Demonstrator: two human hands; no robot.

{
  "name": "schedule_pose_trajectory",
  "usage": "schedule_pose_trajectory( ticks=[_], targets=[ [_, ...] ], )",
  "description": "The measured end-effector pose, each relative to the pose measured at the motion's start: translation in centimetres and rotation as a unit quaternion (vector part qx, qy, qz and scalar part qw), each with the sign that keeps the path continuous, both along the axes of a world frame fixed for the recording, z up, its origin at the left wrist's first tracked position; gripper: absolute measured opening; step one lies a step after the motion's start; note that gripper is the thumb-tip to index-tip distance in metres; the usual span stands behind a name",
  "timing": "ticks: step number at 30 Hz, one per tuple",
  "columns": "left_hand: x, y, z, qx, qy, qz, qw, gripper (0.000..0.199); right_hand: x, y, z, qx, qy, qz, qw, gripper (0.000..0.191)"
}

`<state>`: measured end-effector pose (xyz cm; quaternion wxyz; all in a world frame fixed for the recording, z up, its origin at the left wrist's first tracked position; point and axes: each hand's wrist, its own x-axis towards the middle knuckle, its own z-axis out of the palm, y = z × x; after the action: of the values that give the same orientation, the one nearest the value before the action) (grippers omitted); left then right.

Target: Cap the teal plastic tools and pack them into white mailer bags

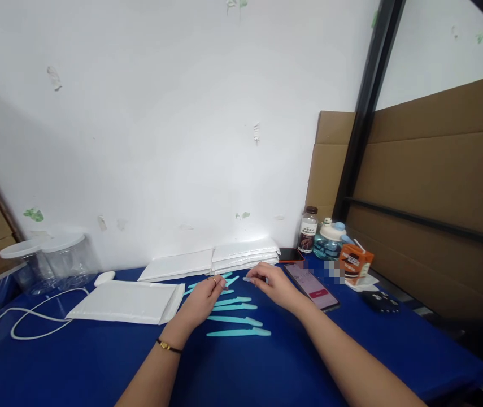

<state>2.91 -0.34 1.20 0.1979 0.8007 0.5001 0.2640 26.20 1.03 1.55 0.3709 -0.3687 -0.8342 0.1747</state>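
My left hand [205,298], with a ring and a dark bracelet, is closed, thumb against fingers. A turquoise eyebrow razor [233,281] sticks out at its fingertips and seems pinched there, though most of it is hidden. My right hand [273,282] pinches a small pale translucent piece, perhaps a blade cap [247,278], a short gap from the left fingertips. Several more turquoise razors lie side by side on the blue table below and behind my left hand; the nearest razor [238,333] points its wider end right.
White padded mailers [245,251] are stacked against the wall, and one mailer [125,302] lies at left beside a white cable [25,337]. At right are a phone [313,285], a brown-capped bottle [308,230], a blue cup [328,244] and an orange carton [355,264]. Clear jars [67,260] stand far left.
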Motion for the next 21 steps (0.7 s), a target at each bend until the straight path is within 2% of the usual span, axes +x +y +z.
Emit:
schedule_pose_trajectory(
  ticks=[3, 9, 16, 21],
  targets=[
    [0.1, -0.2, 0.2, -0.021, -0.015, -0.029, 0.999, 0.045, -0.3, -0.4, 0.3, 0.021, 0.026, 0.009, 0.999, 0.017],
    [0.1, -0.4, 0.4, -0.032, -0.026, -0.033, 0.999, 0.047, -0.4, -0.9, 0.6, 0.039, 0.044, 0.03, 0.998, 0.016],
    [0.5, -0.7, 0.4, -0.034, -0.037, -0.05, 0.997, 0.049, -1.4, -0.9, 0.2, 0.065, 0.029, 0.062, 0.996, 0.016],
    [0.8, -0.9, 0.1, -0.044, -0.035, -0.064, 0.996, 0.049, -2.2, -1.3, -0.3, 0.05, 0.017, 0.074, 0.996, 0.017]
  ],
)
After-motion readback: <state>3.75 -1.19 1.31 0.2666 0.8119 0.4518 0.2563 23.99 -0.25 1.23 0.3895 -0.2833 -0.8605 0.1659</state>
